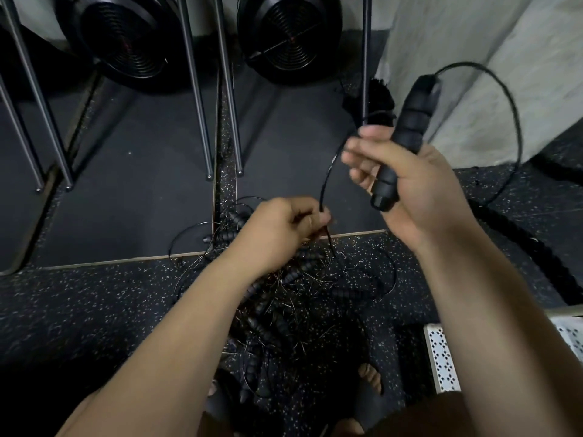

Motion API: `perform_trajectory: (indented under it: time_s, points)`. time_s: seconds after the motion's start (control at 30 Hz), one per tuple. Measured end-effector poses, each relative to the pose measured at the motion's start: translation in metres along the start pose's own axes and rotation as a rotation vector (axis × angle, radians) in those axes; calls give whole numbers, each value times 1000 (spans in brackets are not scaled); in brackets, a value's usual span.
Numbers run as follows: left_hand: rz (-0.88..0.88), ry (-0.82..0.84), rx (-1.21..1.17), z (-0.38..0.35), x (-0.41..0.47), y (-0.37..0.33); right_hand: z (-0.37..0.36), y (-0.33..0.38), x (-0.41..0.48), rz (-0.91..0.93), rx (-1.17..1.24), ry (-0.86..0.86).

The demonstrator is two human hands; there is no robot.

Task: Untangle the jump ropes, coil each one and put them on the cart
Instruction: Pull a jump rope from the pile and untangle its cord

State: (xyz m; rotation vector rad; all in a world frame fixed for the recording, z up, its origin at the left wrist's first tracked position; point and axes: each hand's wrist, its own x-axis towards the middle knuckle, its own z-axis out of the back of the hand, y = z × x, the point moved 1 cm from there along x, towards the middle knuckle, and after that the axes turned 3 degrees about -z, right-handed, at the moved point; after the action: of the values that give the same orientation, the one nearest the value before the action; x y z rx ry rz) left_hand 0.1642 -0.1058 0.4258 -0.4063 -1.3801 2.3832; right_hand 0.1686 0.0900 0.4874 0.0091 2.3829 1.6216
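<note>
A tangled pile of black jump ropes [284, 304] with ribbed handles and thin wire cords lies on the speckled floor in front of my feet. My right hand [410, 181] grips one black ribbed handle [407, 130], held upright above the pile. Its thin cord [514, 121] loops out from the handle's top, arcs to the right and drops toward the floor. My left hand [284, 228] pinches a thin black cord [326, 181] just above the pile; this cord runs up toward my right hand's fingers.
Two fan-wheel exercise machines [132, 36] with metal rails [202, 121] stand on dark mats ahead. A pale wall [504, 74] rises at the right. A thick black battle rope [520, 244] lies along the floor at right. A white perforated cart edge [441, 357] shows at lower right.
</note>
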Motion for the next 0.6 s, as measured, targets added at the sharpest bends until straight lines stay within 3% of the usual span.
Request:
perform_trajectory:
  time_s: [0.13, 0.2, 0.5, 0.6]
  points:
    - [-13, -194, -194, 17, 2, -9, 1, -25, 1, -118, -526, 57]
    - [-13, -268, -333, 24, 3, -11, -2, -35, -2, -186, -654, 137]
    - [141, -563, -777, 51, 5, 4, -22, -42, -12, -278, -702, 317]
    - [179, -580, -834, 53, 4, 7, -23, -42, -14, -280, -751, 368]
